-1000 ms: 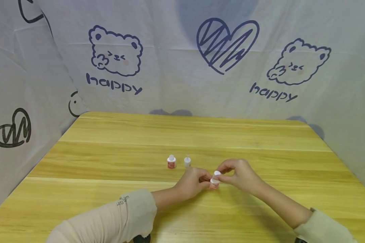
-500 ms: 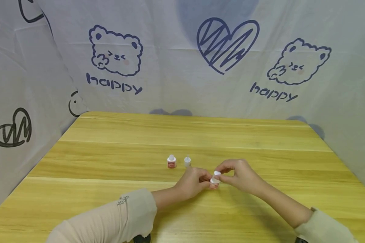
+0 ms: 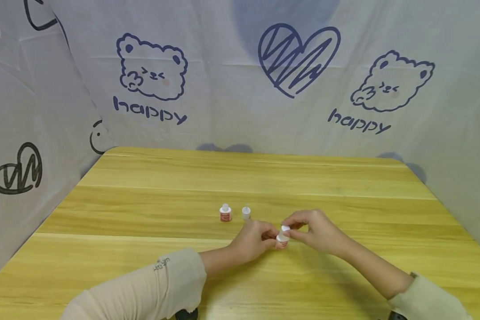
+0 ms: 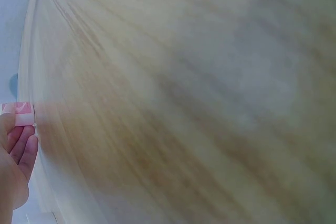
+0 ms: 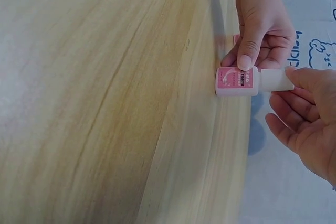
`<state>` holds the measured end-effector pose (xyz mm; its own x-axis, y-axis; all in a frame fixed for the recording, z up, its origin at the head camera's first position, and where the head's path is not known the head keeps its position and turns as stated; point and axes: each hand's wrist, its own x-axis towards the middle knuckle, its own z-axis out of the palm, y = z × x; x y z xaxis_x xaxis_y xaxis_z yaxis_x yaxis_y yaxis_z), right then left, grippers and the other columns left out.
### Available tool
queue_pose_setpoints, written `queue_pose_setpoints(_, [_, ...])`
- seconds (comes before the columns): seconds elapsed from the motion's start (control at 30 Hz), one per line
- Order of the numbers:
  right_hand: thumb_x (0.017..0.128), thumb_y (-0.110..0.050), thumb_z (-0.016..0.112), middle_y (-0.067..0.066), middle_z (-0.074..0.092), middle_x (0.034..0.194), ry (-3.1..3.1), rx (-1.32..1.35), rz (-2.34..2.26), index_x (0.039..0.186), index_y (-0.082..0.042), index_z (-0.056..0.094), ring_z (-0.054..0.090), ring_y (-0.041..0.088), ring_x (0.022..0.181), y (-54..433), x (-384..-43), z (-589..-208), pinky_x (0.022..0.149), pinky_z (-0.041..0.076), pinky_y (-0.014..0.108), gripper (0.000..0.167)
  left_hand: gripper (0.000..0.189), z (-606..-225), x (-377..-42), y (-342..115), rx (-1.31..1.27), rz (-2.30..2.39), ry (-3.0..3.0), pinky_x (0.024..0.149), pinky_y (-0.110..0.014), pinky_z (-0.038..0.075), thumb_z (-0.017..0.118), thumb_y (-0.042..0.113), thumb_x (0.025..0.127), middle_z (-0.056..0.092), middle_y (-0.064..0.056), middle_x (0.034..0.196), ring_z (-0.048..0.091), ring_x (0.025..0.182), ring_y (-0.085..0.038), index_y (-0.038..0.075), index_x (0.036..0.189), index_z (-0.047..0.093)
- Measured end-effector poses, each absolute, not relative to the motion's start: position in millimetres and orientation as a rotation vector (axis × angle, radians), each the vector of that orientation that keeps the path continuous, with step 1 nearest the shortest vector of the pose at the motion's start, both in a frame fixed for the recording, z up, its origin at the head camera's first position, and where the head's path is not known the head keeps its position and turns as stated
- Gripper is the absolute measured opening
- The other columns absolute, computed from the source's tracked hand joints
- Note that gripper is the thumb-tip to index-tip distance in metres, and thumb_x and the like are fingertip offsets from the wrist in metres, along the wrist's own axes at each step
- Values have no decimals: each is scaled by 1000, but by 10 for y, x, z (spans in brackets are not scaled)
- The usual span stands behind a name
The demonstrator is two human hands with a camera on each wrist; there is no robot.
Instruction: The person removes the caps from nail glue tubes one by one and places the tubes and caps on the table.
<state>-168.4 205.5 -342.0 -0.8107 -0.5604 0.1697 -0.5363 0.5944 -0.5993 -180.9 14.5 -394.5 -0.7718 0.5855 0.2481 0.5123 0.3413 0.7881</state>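
The left hand [image 3: 250, 242] pinched a bottle [image 5: 236, 81] on the desk [image 3: 240, 178], thumb against fingers. The right hand [image 3: 322, 233], fingers curled, pinched its cap [image 5: 275, 80].

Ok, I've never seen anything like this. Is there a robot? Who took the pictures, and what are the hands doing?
No robot here, just a person's two bare hands. One camera sits on the head and looks down, so that picture shows the whole wooden table with a doodled cloth behind it. Each wrist wears a camera too, so those pictures look tipped sideways. The left one sees mostly tabletop; the right one sees both hands close up.

The left hand holds a small pink-and-white bottle. The right hand pinches the white cap at its top. Nearby on the table stand another little bottle and a small white piece that looks like a cap.
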Motion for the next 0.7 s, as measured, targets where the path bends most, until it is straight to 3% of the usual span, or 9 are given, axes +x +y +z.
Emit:
queue_pose_setpoints(0.27, [87,-6,63,5,70,93,2742,-994,-1028,100,-1,68,61,6,81,2067,-1687,-3432,74,52,26,15,10,-3955,-1812,145,1029,1420,2518,65,-9,49,68,6,82,72,-12,84,69,79,-18,-3,87,70])
queue_pose_setpoints(0.7, [84,-14,68,0,71,90,2850,-933,-1017,95,-5,69,60,6,81,2029,-1686,-3475,76,52,35,15,8,-3947,-1810,148,1017,1415,2525,65,-9,48,66,2,83,72,-13,85,69,79,-18,-3,88,70])
